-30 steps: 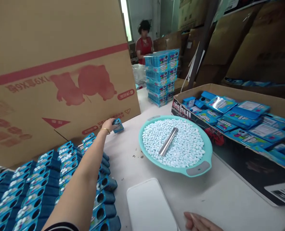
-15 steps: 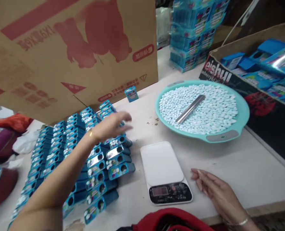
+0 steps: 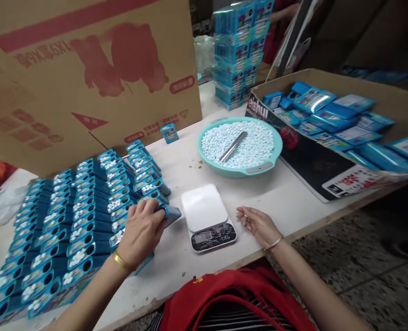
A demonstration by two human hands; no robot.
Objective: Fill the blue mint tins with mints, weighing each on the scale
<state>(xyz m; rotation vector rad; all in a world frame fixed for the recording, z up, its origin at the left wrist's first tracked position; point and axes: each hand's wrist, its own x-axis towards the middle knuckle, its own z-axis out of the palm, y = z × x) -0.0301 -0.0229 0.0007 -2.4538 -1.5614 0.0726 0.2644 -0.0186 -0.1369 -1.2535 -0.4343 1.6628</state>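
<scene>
My left hand [image 3: 144, 230] is closed over a small blue candy box [image 3: 172, 214] at the near right end of the box rows. Its fingers hide part of that box. Long rows of upright blue candy boxes [image 3: 82, 220] with round holes fill the left of the table, many with white candies on their tops. Just right of the hand lies a white kitchen scale [image 3: 204, 209], its platform bare. My right hand [image 3: 259, 226] rests on the table right of the scale, fingers loosely bent and a little apart, with nothing visible in them.
Behind the scale stands a turquoise basin [image 3: 274, 149] of pale candies with a metal scoop-like tube [image 3: 233, 146] on them. A carton [image 3: 300, 165] of blue packs is at right. Wrapped packs [image 3: 229, 55] are stacked behind. A large cardboard box [image 3: 97, 92] backs the rows.
My left hand has come down from above the rows onto a near box and closed on it. The view has shifted right, showing more of the carton. My right hand stays beside the scale.
</scene>
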